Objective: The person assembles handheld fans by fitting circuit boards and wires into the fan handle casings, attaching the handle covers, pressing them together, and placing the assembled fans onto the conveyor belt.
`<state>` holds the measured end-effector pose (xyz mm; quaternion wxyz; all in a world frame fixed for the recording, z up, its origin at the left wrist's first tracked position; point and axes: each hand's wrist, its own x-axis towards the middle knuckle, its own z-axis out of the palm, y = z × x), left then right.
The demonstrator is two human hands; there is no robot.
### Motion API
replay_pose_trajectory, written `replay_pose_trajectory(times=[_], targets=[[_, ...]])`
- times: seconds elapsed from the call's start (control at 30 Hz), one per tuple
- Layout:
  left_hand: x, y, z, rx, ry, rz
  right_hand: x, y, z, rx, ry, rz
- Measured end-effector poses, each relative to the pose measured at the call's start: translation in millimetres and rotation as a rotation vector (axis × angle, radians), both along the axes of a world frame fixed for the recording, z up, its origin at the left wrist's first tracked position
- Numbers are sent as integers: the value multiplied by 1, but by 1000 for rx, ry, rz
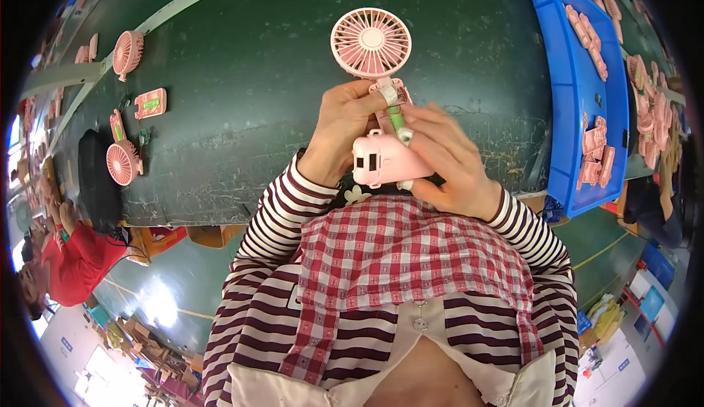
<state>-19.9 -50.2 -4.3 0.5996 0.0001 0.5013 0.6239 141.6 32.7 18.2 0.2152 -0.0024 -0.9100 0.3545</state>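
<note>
In front of my chest, a pink handheld fan (pixel 371 38) lies with its round grille pointing away from me. My left hand (pixel 336 128) pinches it at the neck, just below the grille, with a white wrap on one fingertip. A green cylinder, probably a battery (pixel 396 119), shows in the opened handle. My right hand (pixel 456 163) holds a pink casing piece (pixel 394 161) with dark slots in its end, close to me. Its thumb is below the piece, while the upper fingers, slightly blurred, reach beside the green cylinder. Where the casing meets the handle is partly hidden.
A blue bin (pixel 561 114) at the right holds pink parts. More pink fan parts (pixel 649 114) are heaped beyond it. At the left lie a fan head (pixel 127 53), an opened casing (pixel 151 104) and another fan (pixel 122 162). A person in red (pixel 84 260) sits farther left.
</note>
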Motion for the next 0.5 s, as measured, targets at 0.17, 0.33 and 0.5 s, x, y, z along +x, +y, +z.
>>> replay_pose_trajectory(times=[0.17,0.33,0.5], targets=[[0,-2,-2,34,96,32,5,2,4,41,31,-463],[2,0,-2,19,83,9,1,-2,19,-62,-227,-645],[3,2,1,17,55,15,-8,-7,26,61,-269,-639]])
